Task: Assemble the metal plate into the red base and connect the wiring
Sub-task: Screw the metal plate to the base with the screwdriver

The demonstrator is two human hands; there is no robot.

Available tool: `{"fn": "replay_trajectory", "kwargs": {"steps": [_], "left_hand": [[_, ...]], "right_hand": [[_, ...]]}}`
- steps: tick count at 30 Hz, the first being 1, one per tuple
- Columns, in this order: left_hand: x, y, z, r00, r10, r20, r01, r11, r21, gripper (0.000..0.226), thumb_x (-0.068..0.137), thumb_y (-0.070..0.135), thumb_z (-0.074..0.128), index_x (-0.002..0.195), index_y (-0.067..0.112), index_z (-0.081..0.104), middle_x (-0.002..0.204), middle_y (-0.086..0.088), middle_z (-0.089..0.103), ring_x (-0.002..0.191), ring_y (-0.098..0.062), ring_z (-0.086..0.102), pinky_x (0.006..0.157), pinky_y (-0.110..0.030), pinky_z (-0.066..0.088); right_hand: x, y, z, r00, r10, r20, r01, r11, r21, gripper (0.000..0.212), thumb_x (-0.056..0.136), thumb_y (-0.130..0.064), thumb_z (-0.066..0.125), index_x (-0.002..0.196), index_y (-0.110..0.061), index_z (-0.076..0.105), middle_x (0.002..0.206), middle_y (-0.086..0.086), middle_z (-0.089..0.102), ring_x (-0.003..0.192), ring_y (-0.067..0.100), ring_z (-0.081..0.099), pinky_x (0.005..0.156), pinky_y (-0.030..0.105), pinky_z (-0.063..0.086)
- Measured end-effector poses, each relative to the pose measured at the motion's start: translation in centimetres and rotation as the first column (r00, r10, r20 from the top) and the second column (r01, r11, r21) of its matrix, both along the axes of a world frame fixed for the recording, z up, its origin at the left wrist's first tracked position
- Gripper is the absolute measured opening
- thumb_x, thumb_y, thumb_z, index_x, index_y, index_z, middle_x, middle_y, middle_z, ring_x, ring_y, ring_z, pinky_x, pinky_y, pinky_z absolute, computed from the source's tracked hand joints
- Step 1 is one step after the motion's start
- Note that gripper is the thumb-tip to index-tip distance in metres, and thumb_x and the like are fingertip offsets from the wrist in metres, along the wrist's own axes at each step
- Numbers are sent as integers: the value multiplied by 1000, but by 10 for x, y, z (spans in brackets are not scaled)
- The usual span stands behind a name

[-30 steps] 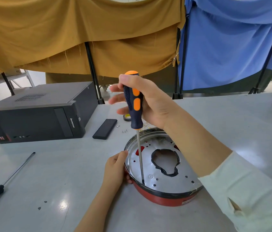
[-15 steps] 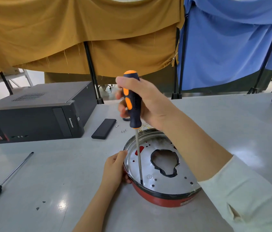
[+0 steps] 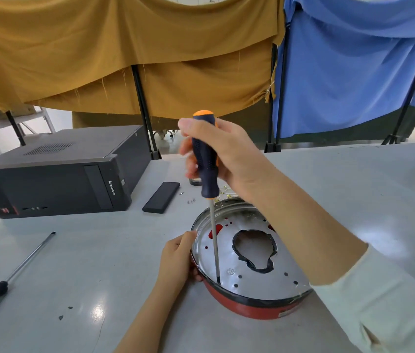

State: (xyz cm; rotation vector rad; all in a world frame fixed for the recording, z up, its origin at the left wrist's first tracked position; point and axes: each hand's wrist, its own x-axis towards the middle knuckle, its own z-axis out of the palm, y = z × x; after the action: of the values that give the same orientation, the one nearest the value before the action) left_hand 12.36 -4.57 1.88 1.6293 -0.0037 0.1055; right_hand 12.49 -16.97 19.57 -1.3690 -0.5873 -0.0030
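Screwdriver [image 3: 207,159] clenched in my right hand [image 3: 229,154] — I keep it upright, pressing down, while my left hand [image 3: 178,261] clasps the red base [image 3: 249,308].

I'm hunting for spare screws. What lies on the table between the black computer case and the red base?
In the head view, a flat black rectangular block lies there, with a few small loose screws just beside it toward the red base.

The grey table [image 3: 354,189] carries a computer case [image 3: 56,174], red base [image 3: 252,305] and green screwdriver [image 3: 10,278].
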Motion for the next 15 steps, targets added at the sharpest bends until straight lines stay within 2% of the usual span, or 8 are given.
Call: {"fn": "replay_trajectory", "kwargs": {"steps": [2, 3, 5, 7, 9, 11, 13, 15], "left_hand": [[-1, -1, 1, 1000, -4, 2, 4, 1000, 0, 52, 91, 11, 46, 41, 23, 35, 41, 6, 33, 35, -9, 32, 35, -13, 30], [-1, -1, 2, 1000, -2, 5, 2, 1000, 2, 52, 91, 11, 46, 41, 23, 35, 41, 6, 34, 34, -9, 32, 35, -13, 30], [-2, -1, 2, 1000, 0, 4, 0, 1000, 8, 53, 90, 11, 46, 40, 23, 36, 40, 6, 34, 34, -9, 32, 35, -13, 30], [-2, 0, 2, 1000, 0, -2, 0, 1000, 8, 53, 90, 12, 46, 40, 24, 35, 40, 5, 34, 34, -10, 33, 35, -13, 30], [-2, -1, 1, 1000, 1, -5, -1, 1000, 0, 52, 90, 13, 46, 40, 24, 34, 40, 5, 34, 34, -11, 32, 36, -13, 30], [-2, -1, 1, 1000, 3, -4, -3, 1000, 0, 51, 90, 13, 46, 41, 24, 33, 40, 5, 34, 34, -11, 32, 36, -13, 29], [-2, -1, 1, 1000, -1, -3, 1, 1000, 2, 52, 90, 13, 46, 41, 24, 34, 39, 5, 34, 34, -11, 33, 36, -13, 30], [-2, 0, 1, 1000, -3, -1, 3, 1000, 0, 52, 90, 12, 46, 41, 24, 35, 40, 4, 35, 34, -10, 34, 36, -14, 31]], "right_hand": [[3, -4, 5, 964, 261, -51, -260, 965, 30, 14, 89, -25, 57, 78, -15, 57, 71, 1, 64, 67, 19, 63, 67, 36, 55], [3, -3, 6, 940, 337, -59, -333, 941, 65, 16, 89, -23, 54, 75, -17, 55, 67, 1, 61, 66, 20, 63, 64, 34, 55], [4, -1, 7, 927, 366, -84, -359, 929, 96, 20, 89, -19, 50, 69, -19, 47, 57, -2, 50, 46, 14, 50, 48, 24, 44], [4, 2, 2, 970, 230, -74, -221, 968, 122, 25, 91, -14, 50, 67, -19, 44, 53, -3, 46, 36, 10, 38, 41, 19, 34], [3, 7, -6, 995, -102, 12, 99, 984, 146, 24, 91, -10, 53, 71, -19, 45, 52, -1, 47, 35, 10, 39, 39, 18, 35], [-1, 11, -13, 888, -441, 130, 424, 895, 142, 21, 87, -12, 56, 72, -21, 44, 57, 3, 46, 41, 13, 41, 38, 19, 37], [-1, 9, -12, 872, -462, 160, 448, 886, 118, 19, 86, -14, 59, 75, -20, 45, 61, 7, 47, 44, 15, 43, 41, 21, 39], [0, 3, -4, 974, -193, 122, 191, 981, 24, 13, 89, -14, 61, 80, -16, 51, 62, 5, 54, 45, 16, 48, 46, 24, 43]]}}
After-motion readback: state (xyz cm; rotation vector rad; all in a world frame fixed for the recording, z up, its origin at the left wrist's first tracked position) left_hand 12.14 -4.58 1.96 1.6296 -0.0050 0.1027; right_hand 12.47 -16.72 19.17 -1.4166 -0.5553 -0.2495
